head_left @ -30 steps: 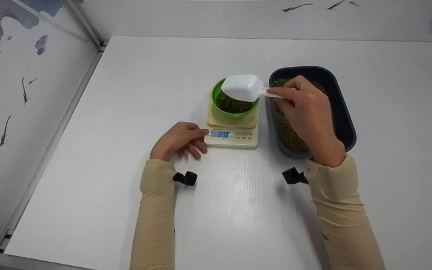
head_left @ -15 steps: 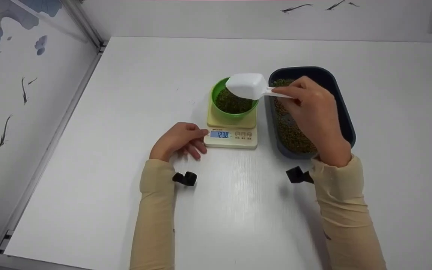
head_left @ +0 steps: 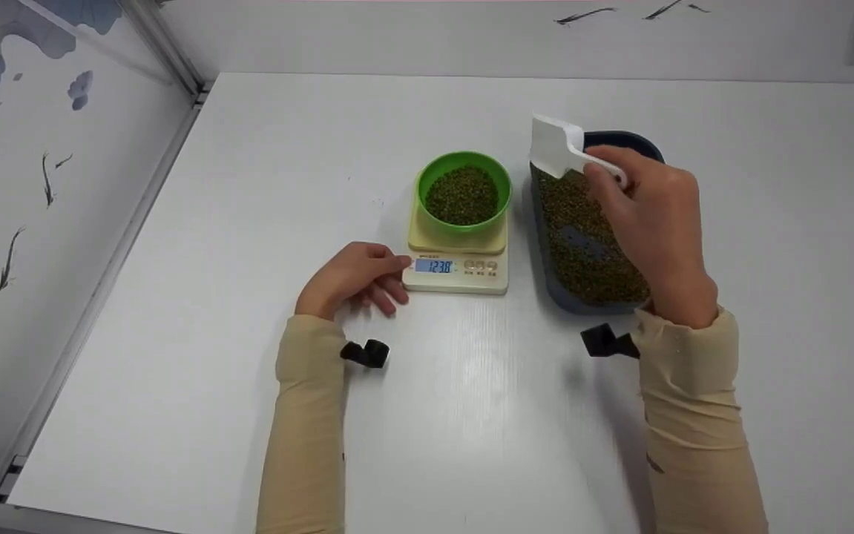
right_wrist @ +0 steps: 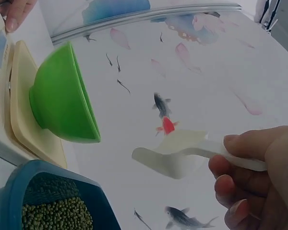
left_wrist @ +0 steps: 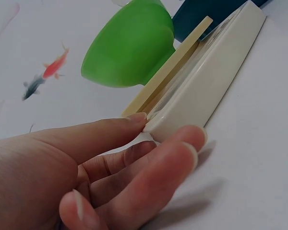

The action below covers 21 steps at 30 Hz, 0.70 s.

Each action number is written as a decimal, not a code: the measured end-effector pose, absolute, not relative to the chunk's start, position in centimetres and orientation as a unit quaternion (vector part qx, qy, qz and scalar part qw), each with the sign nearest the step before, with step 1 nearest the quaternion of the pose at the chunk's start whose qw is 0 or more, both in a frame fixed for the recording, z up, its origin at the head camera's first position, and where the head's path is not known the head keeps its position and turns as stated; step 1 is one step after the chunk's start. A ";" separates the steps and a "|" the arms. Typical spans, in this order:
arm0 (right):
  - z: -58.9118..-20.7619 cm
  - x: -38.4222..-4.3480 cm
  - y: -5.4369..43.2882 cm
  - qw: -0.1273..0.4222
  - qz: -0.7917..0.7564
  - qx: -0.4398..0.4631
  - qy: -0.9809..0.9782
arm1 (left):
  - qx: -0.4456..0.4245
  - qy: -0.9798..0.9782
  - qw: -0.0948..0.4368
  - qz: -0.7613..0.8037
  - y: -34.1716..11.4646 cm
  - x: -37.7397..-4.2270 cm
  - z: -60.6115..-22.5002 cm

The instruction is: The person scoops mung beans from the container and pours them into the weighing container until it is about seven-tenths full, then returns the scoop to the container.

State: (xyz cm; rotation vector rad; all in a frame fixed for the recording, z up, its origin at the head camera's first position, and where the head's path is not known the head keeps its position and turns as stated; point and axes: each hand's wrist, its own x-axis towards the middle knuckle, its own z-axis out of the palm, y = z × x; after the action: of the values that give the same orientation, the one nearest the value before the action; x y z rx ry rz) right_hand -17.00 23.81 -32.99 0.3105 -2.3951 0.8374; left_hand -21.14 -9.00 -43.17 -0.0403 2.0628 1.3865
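Note:
In the head view my right hand (head_left: 660,215) grips a white plastic scoop (head_left: 556,148) by its handle, tilted above the dark blue tub (head_left: 547,274). The tub holds mung beans (right_wrist: 57,215). To its left, a green bowl (left_wrist: 129,48) with mung beans inside sits on the yellow platform of a kitchen scale (head_left: 464,282), whose display reads 123.8. My left hand (head_left: 356,274) rests at the scale's left edge. Its thumb touches the corner near the display, and the other fingers lie loosely below, as the left wrist view shows.
A white table (head_left: 427,445) bears everything. White panels with painted fish (right_wrist: 161,105) and petals stand behind and on the left, joined by a metal frame (head_left: 163,44). Small black cameras (head_left: 367,354) stick out from both cuffs.
My right hand has drawn the scoop rightward from over the bowl to above the tub, turning it on the way. The bowl's beans are now fully exposed. Left hand and reading are the same.

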 end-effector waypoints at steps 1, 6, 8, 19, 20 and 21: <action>-33.0 -17.0 23.9 0.286 0.315 0.115 -0.898 | -0.015 0.786 0.322 0.528 -9.0 -21.1 -43.2; -33.1 -16.8 24.2 0.278 0.322 0.091 -0.900 | -0.015 0.786 0.320 0.529 -9.1 -21.1 -43.3; -33.1 -16.7 24.5 0.268 0.324 0.064 -0.905 | -0.018 0.785 0.318 0.531 -9.1 -21.1 -43.2; -33.1 -15.9 26.3 0.207 0.323 0.005 -0.924 | -0.016 0.778 0.324 0.538 -8.9 -21.1 -43.1; -33.0 -15.9 26.4 0.205 0.319 0.007 -0.925 | -0.016 0.778 0.323 0.539 -8.9 -21.1 -43.1; -33.0 -15.8 26.5 0.203 0.317 0.009 -0.926 | -0.015 0.779 0.322 0.538 -9.0 -21.0 -43.0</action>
State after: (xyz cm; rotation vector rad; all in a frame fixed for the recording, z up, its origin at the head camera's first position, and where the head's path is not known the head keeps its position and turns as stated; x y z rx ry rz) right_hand -15.84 26.54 -32.97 0.0247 -2.5859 0.8846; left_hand -21.03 -8.99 -43.03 -0.0402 2.0444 1.4135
